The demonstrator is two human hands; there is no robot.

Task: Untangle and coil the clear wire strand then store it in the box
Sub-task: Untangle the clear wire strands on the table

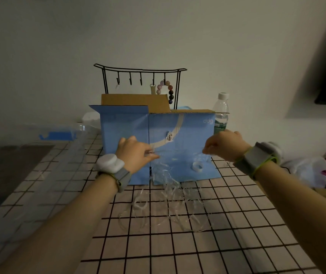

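A tangle of clear wire strand hangs between my hands and spills in loose loops onto the checked tablecloth. My left hand pinches the strand at the left, raised in front of the blue cardboard box. My right hand pinches another part of the strand at the right, at the same height. A stretch of strand runs taut between them. A small white coil or ring dangles below my right hand. The box stands upright behind the tangle with its top flaps open.
A black wire hook rack with a bead string stands behind the box. A plastic water bottle stands at the box's right. A clear plastic bin lies at the left, a white plastic bag at the right.
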